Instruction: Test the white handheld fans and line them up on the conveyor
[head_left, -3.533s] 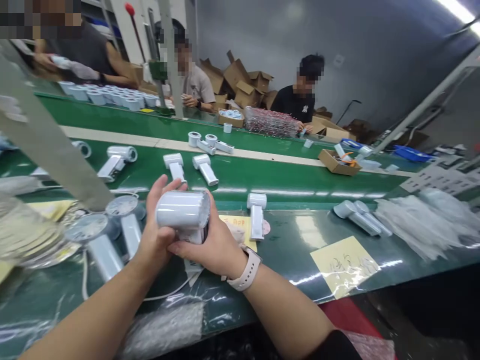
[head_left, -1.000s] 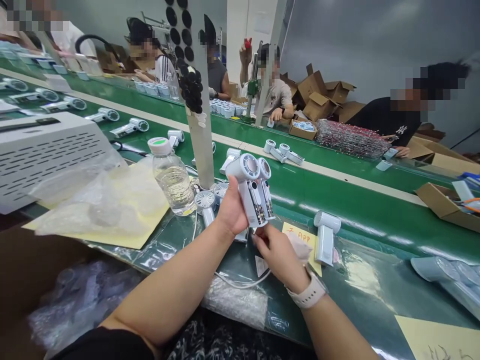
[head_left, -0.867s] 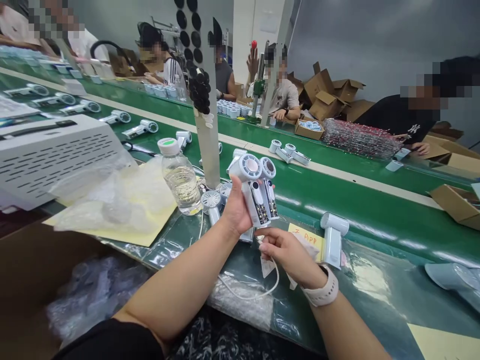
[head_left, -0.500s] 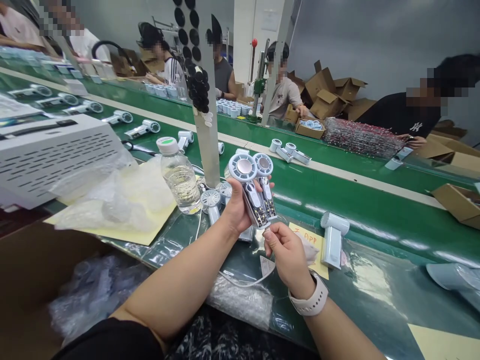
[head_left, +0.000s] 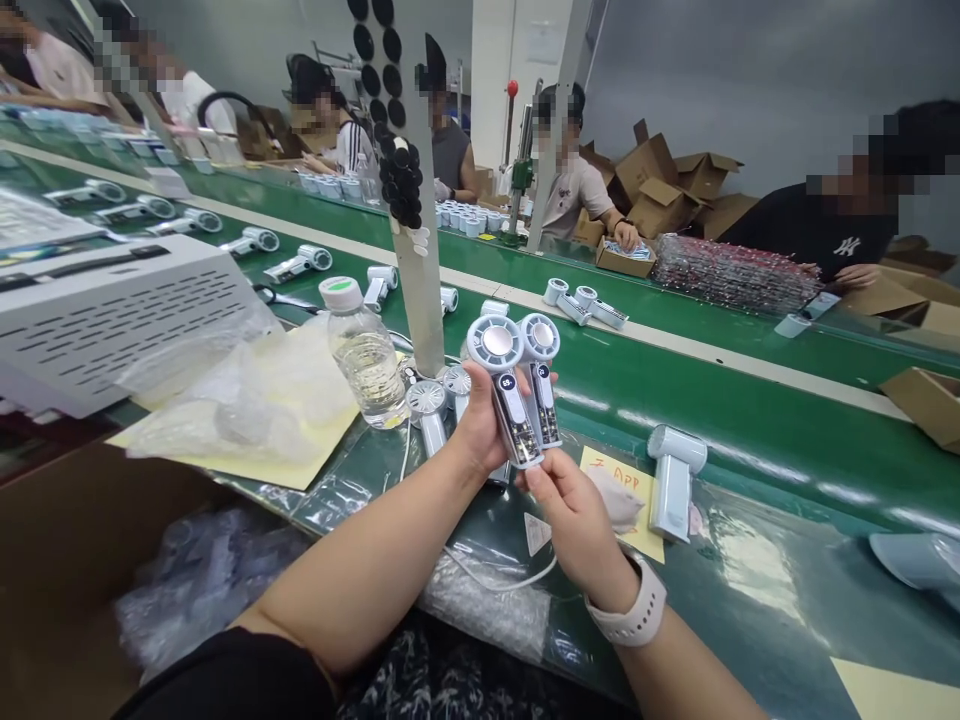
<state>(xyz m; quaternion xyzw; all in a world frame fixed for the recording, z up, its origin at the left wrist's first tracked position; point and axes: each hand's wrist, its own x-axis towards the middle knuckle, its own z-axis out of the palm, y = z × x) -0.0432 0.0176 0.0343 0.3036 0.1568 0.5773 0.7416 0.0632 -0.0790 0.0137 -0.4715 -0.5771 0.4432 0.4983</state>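
Two white round-headed handheld fans point(head_left: 516, 420), just tilted face-up, gripped tightly in left hand point(head_left: 476, 425); right hand point(head_left: 574, 530) at 5 o'clock, grip unclear.

A green-capped water bottle point(head_left: 364, 355) is stood beside a plastic bag point(head_left: 232, 400) laid on yellow paper, with a white vented casing point(head_left: 112, 320) behind. Opened cardboard boxes point(head_left: 664, 175) are heaped beyond a green conveyor belt point(head_left: 720, 360), which is lined by co-workers point(head_left: 817, 225).
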